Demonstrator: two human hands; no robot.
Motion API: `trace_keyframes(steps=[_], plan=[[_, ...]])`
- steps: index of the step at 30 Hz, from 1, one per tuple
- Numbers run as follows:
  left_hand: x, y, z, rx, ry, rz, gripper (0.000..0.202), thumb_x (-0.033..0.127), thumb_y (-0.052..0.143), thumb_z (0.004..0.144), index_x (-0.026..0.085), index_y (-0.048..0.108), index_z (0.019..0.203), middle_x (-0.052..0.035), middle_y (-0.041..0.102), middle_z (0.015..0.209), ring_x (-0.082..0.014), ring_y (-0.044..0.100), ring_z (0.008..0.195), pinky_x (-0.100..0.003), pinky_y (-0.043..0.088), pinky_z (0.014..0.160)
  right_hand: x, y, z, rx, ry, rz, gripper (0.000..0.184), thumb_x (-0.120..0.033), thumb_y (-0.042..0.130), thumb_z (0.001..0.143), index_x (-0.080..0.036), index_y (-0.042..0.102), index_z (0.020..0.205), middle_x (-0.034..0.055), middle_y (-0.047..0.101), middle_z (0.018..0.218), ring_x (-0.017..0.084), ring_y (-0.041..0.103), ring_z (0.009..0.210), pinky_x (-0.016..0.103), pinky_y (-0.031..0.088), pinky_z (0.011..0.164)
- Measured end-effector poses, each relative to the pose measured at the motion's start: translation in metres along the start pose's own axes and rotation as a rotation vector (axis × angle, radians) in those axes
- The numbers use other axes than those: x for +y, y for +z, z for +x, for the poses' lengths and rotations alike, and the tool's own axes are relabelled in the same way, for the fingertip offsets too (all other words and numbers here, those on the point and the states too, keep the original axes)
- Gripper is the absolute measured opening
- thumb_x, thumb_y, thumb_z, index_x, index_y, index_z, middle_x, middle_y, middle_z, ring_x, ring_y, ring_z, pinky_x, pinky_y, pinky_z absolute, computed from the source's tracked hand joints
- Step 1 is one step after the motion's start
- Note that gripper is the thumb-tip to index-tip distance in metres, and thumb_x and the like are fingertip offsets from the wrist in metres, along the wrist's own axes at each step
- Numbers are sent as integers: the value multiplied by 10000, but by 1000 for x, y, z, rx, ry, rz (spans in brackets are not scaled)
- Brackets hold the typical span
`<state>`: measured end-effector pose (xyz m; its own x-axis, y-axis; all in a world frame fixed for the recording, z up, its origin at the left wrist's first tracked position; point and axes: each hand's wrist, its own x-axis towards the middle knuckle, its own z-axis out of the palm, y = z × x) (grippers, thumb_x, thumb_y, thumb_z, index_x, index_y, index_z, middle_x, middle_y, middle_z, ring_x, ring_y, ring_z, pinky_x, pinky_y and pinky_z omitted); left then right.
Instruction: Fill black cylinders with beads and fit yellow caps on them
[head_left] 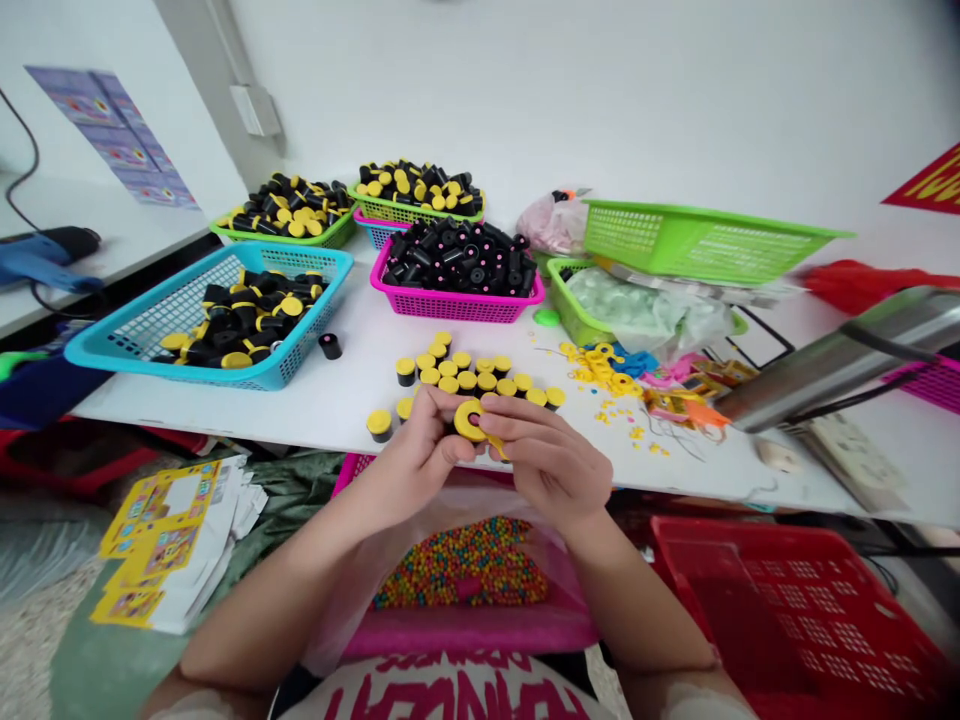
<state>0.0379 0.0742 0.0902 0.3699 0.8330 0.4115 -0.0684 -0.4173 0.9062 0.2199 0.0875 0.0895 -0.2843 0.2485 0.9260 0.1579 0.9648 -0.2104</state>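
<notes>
In front of my chest, at the table's front edge, my left hand (424,450) closes around a yellow ring-shaped piece (470,421) with a dark centre. My right hand (559,460) meets it from the other side, its fingers bent over the piece. A small yellow tip shows under those fingers; whether it belongs to the same piece I cannot tell. Just beyond my hands stand several black cylinders with yellow caps (466,381) in a loose group. Below lies a pink basket (465,632) lined with clear plastic, holding small multicoloured beads (465,565).
At the left, a blue basket (105,350) holds more capped cylinders. A magenta basket (457,304) holds black cylinders. Small yellow parts (607,370) lie scattered on the right, near a metal tube (840,350). A red crate (795,620) stands low at the right.
</notes>
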Motion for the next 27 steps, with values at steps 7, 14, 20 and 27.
trace_keyframes(steps=[7,14,20,27], plan=[[-8,19,-11,100,-169,-376,261,444,455,999,301,286,1138,23,553,949,-109,550,777,-265,470,733,-1,2,-10,-69,-92,-92,243,-68,594,898,-173,627,1115,107,739,1073,244,653,1162,437,643,854],[-12,38,-9,291,-310,-660,372,452,572,917,306,266,1070,18,574,1008,-123,605,879,-238,499,717,3,12,-14,-92,16,-84,445,-349,674,874,-241,571,1293,77,640,1026,231,639,1008,434,584,900],[-2,39,-4,302,-438,-739,393,451,593,842,312,284,1039,-1,574,1056,-163,617,869,-270,502,629,6,8,-18,-172,41,-68,559,-369,681,855,-305,488,1376,79,608,1156,256,612,1102,457,543,969],[6,38,4,208,-541,-964,269,448,556,863,246,385,907,29,467,657,-135,512,620,-207,333,469,-5,15,-18,-124,309,-7,624,-140,592,743,-289,493,1341,94,586,1250,259,615,1130,442,570,923]])
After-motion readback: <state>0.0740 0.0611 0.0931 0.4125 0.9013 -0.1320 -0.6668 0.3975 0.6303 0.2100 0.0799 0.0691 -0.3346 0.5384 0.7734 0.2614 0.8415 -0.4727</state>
